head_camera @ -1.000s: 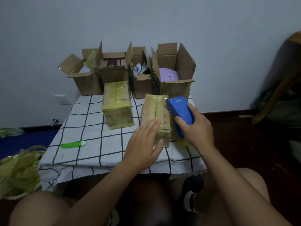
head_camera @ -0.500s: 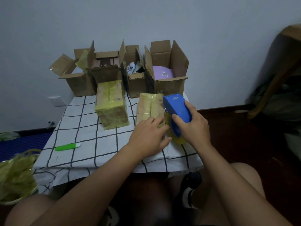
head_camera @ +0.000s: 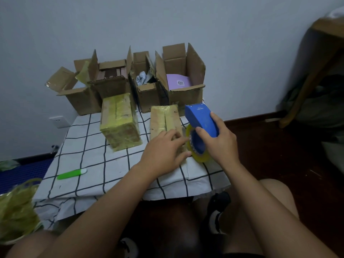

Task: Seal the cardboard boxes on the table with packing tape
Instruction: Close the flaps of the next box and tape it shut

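Two boxes taped — four open ones left.
Left hand presses flat on near box; right hand grips dispenser beside it.

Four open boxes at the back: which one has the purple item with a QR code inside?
The rightmost open box, the tallest, behind the blue tape dispenser. The purple item lies inside it; the others show cloth, dark contents or only flaps.
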Demonstrator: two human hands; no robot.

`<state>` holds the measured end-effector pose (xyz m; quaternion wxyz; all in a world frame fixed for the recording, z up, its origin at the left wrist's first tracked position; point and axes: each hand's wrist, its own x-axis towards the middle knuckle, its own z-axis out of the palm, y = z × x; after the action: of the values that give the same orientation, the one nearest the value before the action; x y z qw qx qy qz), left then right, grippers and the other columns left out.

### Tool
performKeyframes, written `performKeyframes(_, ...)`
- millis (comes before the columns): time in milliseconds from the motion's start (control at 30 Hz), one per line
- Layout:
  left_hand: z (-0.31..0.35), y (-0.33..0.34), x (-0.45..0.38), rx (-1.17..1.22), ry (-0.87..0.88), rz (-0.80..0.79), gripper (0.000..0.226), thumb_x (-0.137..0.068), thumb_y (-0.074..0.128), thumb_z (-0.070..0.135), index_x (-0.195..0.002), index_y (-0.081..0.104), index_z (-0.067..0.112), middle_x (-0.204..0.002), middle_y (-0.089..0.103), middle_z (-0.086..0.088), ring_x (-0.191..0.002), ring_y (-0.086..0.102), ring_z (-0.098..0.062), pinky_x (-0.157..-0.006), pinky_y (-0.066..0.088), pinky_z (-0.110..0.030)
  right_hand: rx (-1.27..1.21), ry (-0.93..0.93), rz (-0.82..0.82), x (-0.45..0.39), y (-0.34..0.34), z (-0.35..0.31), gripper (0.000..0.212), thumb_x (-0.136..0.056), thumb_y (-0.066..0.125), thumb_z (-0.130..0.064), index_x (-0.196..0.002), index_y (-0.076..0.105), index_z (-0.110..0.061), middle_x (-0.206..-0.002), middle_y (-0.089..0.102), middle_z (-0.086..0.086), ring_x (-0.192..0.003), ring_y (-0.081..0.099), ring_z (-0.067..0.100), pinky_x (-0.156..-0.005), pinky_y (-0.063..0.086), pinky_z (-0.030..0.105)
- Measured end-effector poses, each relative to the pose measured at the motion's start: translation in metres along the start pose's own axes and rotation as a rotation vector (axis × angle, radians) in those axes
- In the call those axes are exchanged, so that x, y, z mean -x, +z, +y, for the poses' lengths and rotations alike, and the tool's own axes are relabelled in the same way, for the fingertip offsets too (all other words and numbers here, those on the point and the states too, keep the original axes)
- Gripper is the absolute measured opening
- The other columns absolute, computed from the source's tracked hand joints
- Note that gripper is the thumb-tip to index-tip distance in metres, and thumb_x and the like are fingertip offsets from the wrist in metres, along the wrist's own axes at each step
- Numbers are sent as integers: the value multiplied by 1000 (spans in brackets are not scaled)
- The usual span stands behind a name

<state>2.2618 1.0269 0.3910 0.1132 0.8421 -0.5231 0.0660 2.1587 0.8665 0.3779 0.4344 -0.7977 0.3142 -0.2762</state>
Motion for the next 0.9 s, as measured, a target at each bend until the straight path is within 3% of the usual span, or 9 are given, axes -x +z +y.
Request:
performKeyframes(100, -6, -4, -1, 96, -29, -42, 34, -99, 44, 46, -129, 59, 39, -124, 48, 11, -106, 42, -16, -81, 44, -34, 9, 0, -3, -1, 1, 0, 69, -86, 66, -56, -148, 41, -36, -130, 57, 1, -116, 55, 22, -97, 50, 44)
performKeyframes(267, -4, -5, -9, -65, 23, -77, 27, -101, 43, 42, -123, 57, 38, -122, 42, 6, -100, 41, -17, -68, 29, -29, -7, 10, 5, 0, 0, 1, 69, -86, 67, -54, -148, 42, -37, -132, 56, 0, -118, 54, 21, -99, 49, 42)
performKeyframes(433, -9, -8, -9, -5, 29, -107, 33, -96, 50, 47, -127, 57, 40, -123, 40, 7, -104, 41, -16, -73, 32, -29, -5, 7, 12, 0, 0, 3, 69, -87, 67, -54, -148, 41, -36, -132, 55, -2, -118, 53, 19, -97, 49, 40)
performKeyframes(600, 0, 0, -9, -1, 26, -17, 17, -94, 57, 36, -109, 64, 30, -114, 44, 3, -94, 44, -20, -68, 28, -29, 24, -11, 7, 1, 3, 2, 70, -86, 66, -56, -148, 40, -38, -132, 57, 0, -117, 55, 20, -97, 50, 42)
performKeyframes(800, -3, -1, -7, 58, 19, -4, 23, -95, 55, 41, -115, 65, 34, -117, 44, 6, -94, 37, -13, -72, 28, -28, 65, -44, -1, 4, 4, 0, 71, -87, 64, -56, -150, 38, -37, -134, 56, -1, -117, 54, 19, -97, 49, 40)
performKeyframes(900, 0, 2, -8, 42, 34, 9, 16, -93, 59, 35, -107, 65, 30, -115, 43, 2, -94, 41, -18, -73, 29, -30, 67, -51, 3, 5, 4, 0, 71, -87, 65, -55, -150, 38, -36, -135, 56, -2, -118, 54, 19, -96, 48, 37)
